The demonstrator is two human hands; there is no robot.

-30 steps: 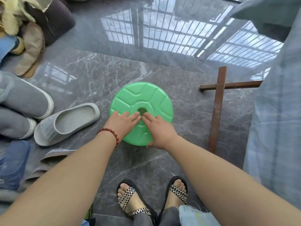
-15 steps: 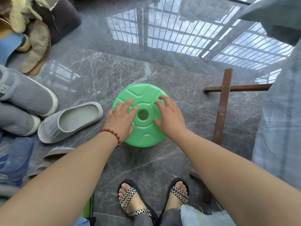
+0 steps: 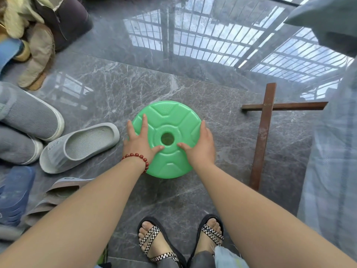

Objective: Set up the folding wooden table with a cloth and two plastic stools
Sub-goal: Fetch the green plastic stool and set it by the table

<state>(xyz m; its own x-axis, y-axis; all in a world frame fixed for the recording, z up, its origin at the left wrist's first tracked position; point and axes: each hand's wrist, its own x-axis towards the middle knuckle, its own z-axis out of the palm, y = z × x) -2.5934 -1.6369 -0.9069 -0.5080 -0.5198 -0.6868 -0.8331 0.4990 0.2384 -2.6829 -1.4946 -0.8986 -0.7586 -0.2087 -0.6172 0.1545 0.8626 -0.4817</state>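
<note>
On marble floor (image 3: pixel 116 89), flat left grip (image 3: pixel 138 140) presses green stool (image 3: pixel 173 117); right grip (image 3: pixel 201 146) clasps rim (image 3: pixel 198 118).

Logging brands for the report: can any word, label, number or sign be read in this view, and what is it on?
Nothing can be read outright.
Grey slipper: small lettering on its side near the heel, too small to read.
Brown sandal: a small mark on its strap, blurred.
Green stool: moulded pattern only, no lettering visible.
</note>
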